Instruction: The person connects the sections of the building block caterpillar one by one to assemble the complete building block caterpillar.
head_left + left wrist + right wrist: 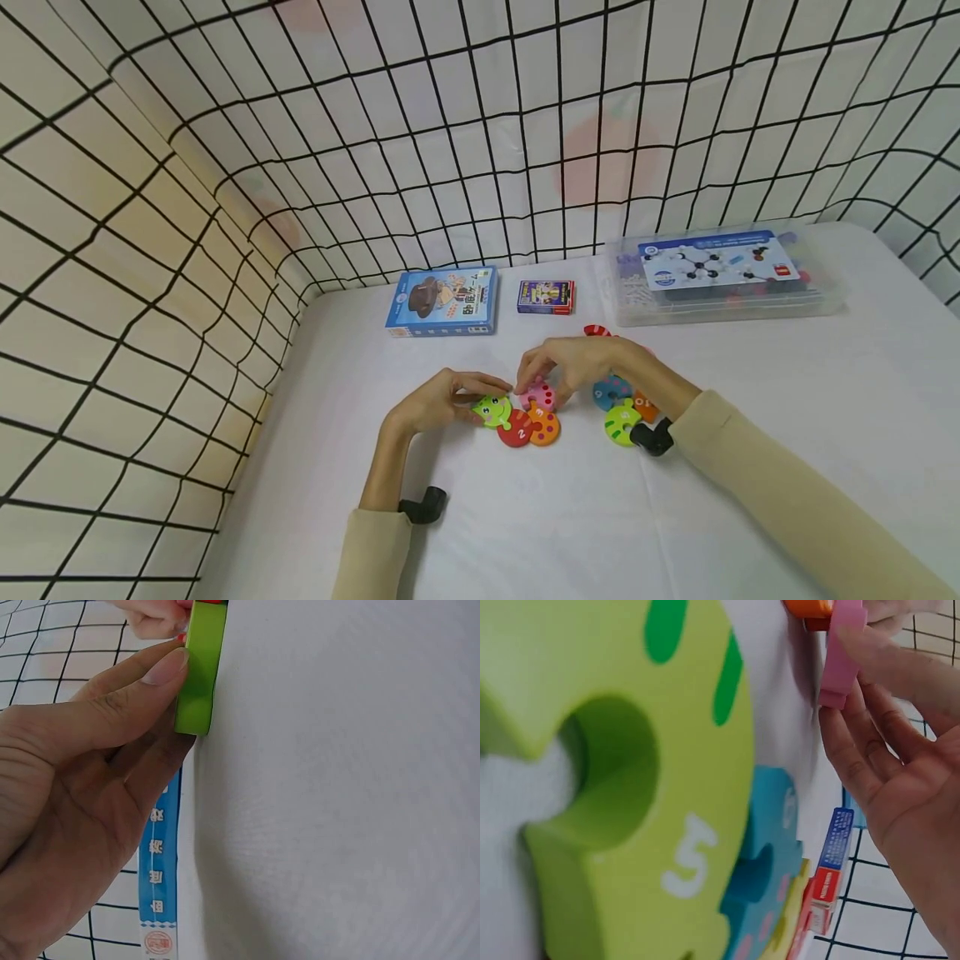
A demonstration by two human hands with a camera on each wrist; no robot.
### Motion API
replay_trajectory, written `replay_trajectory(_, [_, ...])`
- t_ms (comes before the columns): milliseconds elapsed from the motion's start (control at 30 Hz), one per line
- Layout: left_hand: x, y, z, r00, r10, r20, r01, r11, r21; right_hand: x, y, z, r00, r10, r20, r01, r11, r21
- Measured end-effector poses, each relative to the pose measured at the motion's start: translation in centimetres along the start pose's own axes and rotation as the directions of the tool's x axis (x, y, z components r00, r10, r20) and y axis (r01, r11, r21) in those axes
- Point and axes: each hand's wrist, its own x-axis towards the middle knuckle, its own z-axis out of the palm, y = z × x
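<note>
My left hand [442,402] [90,765] holds the edge of the green smiling-face piece [492,411] [201,671] between thumb and fingers. Beside that piece, a red piece marked 2 [514,428] and an orange dotted piece [545,426] lie joined on the white cloth. Thumb and fingertips of my right hand [573,362] [911,765] pinch the pink dotted piece [537,395] [842,656], just above the orange one. Whether pink and orange are fully fitted together, I cannot tell.
Under and beside the right forearm lie a green piece marked 5 [622,423] [697,787], a blue piece [611,392] [769,825] and several others. Behind stand a blue box [442,302], a small card box [546,297] and a clear plastic case [727,279], with black netting beyond.
</note>
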Motion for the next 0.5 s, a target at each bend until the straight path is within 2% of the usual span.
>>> replay_trajectory(500, [-0.07, 0.0, 0.0, 1.0, -0.003, 0.0, 0.003, 1.0, -0.018, 0.2, 0.63, -0.08, 1.0, -0.019, 0.0, 0.019, 0.998, 0.059])
